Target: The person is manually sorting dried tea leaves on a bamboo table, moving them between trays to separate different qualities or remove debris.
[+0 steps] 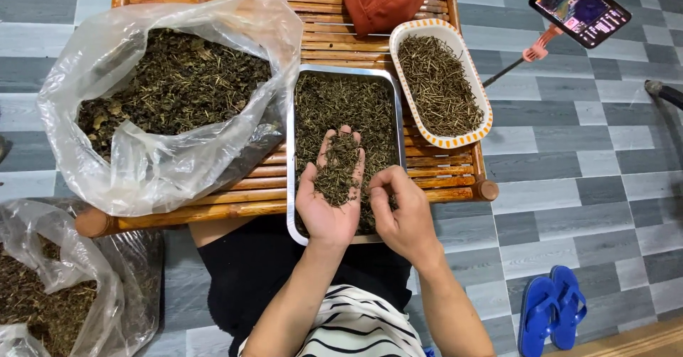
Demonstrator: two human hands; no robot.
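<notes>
Dried leaves [337,172] lie heaped in my left hand [329,197], cupped open above the metal tray [291,151] on the bamboo table [213,200]. My right hand [402,211], fingers curled, pinches at the heap; whether it grips anything, I cannot tell. Sorting seems underway; the next pick needs fine fingertip work. Stems fill the oval dish [405,40] beyond.

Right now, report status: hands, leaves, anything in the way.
Left hand palm up, cupping dried leaves. Right hand picking beside it. Both over the metal tray. Nothing in the way.

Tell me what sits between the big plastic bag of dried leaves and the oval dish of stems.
In the head view, the rectangular metal tray of dried leaves lies between the plastic bag and the oval dish.
</notes>
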